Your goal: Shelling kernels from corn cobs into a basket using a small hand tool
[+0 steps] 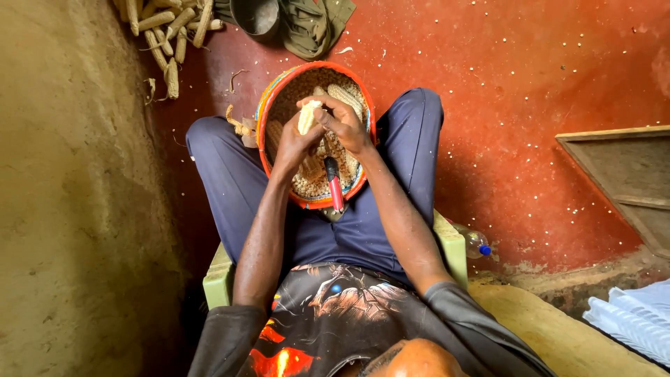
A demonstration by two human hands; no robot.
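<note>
Between my knees stands a round woven basket with an orange rim, holding loose maize kernels and several cobs. My left hand and my right hand are both closed around one pale maize cob above the basket. A tool with a red and black handle lies in the basket by its near rim, just below my wrists.
Bare cobs are heaped on the red floor at the upper left, next to a dark metal pot and a green cloth. A plastic bottle lies beside my green seat. A wooden frame leans at the right.
</note>
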